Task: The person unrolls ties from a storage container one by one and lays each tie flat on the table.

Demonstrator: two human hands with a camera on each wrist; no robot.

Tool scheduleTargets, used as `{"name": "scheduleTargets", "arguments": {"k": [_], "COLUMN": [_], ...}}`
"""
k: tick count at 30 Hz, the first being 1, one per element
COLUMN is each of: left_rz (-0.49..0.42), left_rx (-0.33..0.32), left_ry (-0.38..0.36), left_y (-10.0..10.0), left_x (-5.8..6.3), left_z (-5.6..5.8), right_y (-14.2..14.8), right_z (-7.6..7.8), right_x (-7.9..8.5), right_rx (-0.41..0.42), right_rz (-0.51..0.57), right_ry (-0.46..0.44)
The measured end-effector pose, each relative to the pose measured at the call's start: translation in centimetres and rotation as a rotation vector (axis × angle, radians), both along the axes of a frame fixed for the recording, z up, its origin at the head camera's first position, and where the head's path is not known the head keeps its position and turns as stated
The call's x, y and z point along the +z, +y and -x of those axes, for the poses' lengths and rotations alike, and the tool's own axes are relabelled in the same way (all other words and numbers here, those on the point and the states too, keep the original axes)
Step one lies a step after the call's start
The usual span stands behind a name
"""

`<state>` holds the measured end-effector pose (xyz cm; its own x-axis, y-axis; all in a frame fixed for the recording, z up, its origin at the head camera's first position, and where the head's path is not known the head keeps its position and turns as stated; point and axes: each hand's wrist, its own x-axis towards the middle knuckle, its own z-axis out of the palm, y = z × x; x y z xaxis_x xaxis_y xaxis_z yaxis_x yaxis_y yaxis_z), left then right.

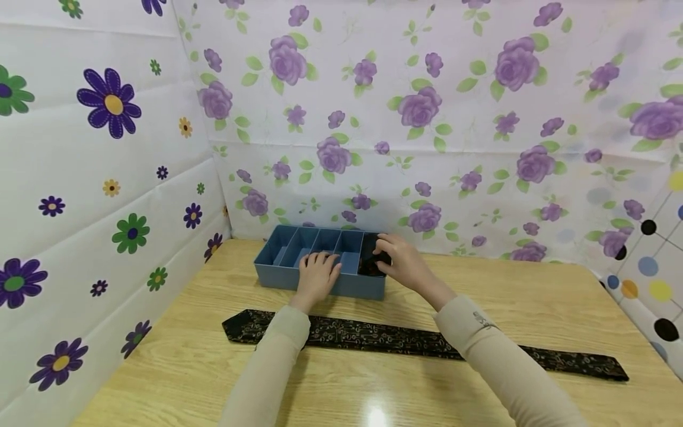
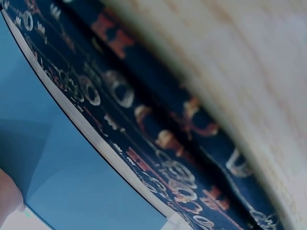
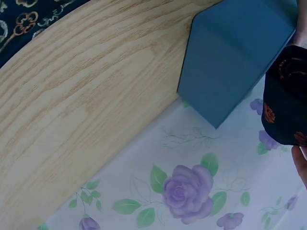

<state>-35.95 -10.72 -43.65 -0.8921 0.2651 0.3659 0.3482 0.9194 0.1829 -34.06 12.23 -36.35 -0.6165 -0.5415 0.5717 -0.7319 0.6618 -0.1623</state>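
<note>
A blue storage box (image 1: 320,280) with several compartments stands at the back of the table. My left hand (image 1: 316,276) reaches over its front wall near the middle, fingers bent over the rim. At the right end, my right hand (image 1: 402,261) pinches a rolled dark necktie (image 1: 369,256), which overlaps the rightmost compartment. In the right wrist view the rolled necktie (image 3: 285,105) shows an orange pattern and a coiled end beside the fingertips (image 3: 300,163). Another dark patterned necktie (image 1: 373,335) lies stretched flat in front of the box, passing under both forearms.
The wooden table (image 1: 176,367) carries the box and the flat necktie. A cloth with purple roses (image 1: 363,118) hangs right behind the box. Another flowered cloth (image 1: 128,178) runs along the left side, and a dotted one (image 1: 648,284) along the right.
</note>
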Motion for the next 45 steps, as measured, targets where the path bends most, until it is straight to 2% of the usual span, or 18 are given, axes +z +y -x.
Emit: {"name": "scheduleTargets", "arguments": {"k": [11, 22, 33, 40, 45], "left_rz": [-0.021, 0.000, -0.006, -0.038, -0.051], "left_rx": [-0.022, -0.026, -0.026, -0.054, -0.071], "left_ry": [0.036, 0.005, -0.059, -0.062, -0.041], "left_y": [0.6, 0.8, 0.5, 0.3, 0.1], "left_x": [0.2, 0.5, 0.6, 0.9, 0.8], "left_z": [0.2, 1.1, 0.3, -0.5, -0.6], "right_y": [1.6, 3.4, 4.5, 4.9, 5.2], "right_z": [-1.4, -3.2, -5.4, -6.8, -7.5], "right_x": [0.4, 1.2, 0.5, -0.2, -0.6], "right_rx": [-0.009, 0.005, -0.009, 0.009, 0.022], "right_rz": [0.035, 0.099, 0.146, 0.146, 0.128], "right_ry": [0.022, 0.026, -0.015, 0.036, 0.042]}}
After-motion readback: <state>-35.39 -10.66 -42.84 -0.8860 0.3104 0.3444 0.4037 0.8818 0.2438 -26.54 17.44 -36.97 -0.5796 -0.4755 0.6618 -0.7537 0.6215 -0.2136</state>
